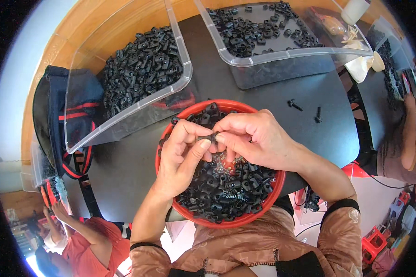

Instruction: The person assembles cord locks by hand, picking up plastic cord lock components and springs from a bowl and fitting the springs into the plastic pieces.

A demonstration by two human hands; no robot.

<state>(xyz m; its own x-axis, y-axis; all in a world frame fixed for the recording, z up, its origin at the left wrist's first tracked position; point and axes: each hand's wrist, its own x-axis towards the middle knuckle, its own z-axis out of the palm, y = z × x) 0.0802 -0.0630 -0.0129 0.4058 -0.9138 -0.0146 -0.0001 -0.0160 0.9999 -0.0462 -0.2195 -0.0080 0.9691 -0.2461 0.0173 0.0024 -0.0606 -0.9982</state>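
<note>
A dark table point(309, 138) fills the middle of the frame. On it, at upper left, a clear left bin point(184, 57) holds a deep heap of black parts point(145, 67). At upper center and right, a clear right bin point(282, 73) holds a thinner scatter of similar parts. A red bowl point(226, 224) sits at the center, at the table's near edge, filled with more black parts. A dark bag point(76, 101) with red stripes is beside the left bin, at the left of the frame. At lower left, a person in red point(97, 242) reaches out an arm.

The right hand point(256, 141) and left hand point(178, 154) meet above the bowl, at the center of the frame. Both are curled, thumbs and fingertips pinching one small dark piece point(210, 137) between them; the fingers cover much of it, so its shape is unclear.

A red stool point(374, 243) shows at lower right. Two black fittings point(295, 105) lie apart on the table, right of center. Smallest are thin silvery coils point(233, 184) among the parts in the bowl.
</note>
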